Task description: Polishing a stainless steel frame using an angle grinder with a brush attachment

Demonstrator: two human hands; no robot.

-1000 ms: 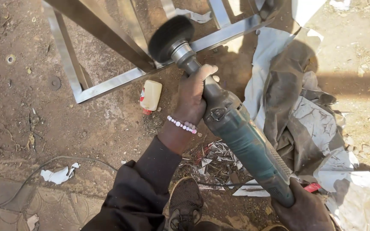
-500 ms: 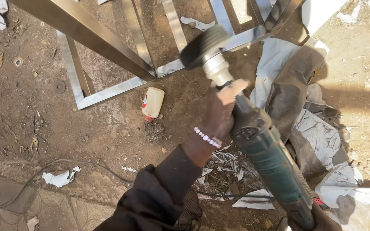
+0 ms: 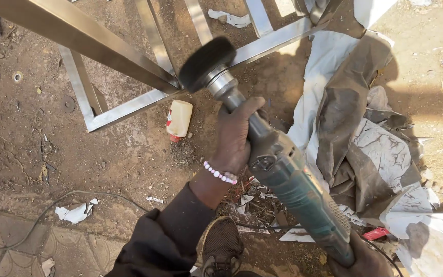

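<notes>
Across the far left, scraps of white torn paper point(image 3: 77, 212) are lying on the brown dirt ground point(image 3: 37, 138), and a thin grey cable point(image 3: 52, 205) is curving over the patterned paving at the bottom corner. Next right, a shiny square-tube steel frame point(image 3: 129, 105) is resting on the dirt, with one tube slanting from the top left down to a joint. A small cream plastic bottle with a red label point(image 3: 178, 118) is lying on its side just below the frame rail. At the joint, the black round brush wheel point(image 3: 207, 63) of a long teal-green angle grinder point(image 3: 288, 179) is sitting right against the frame tubes. The left hand point(image 3: 234, 138) is wrapping closed around the grinder's grey neck just behind the wheel, fingers curled over it, a pink-and-white bead bracelet point(image 3: 220, 174) on the wrist and a dark sleeve point(image 3: 165, 241) below. A dark mesh shoe point(image 3: 221, 246) is showing at the bottom edge. Further right, the right hand point(image 3: 367, 261) is gripping the grinder's rear end at the lower edge, closed on it, mostly cut off. Far right, crumpled white and brown sheeting point(image 3: 365, 133) is lying heaped on the ground.
</notes>
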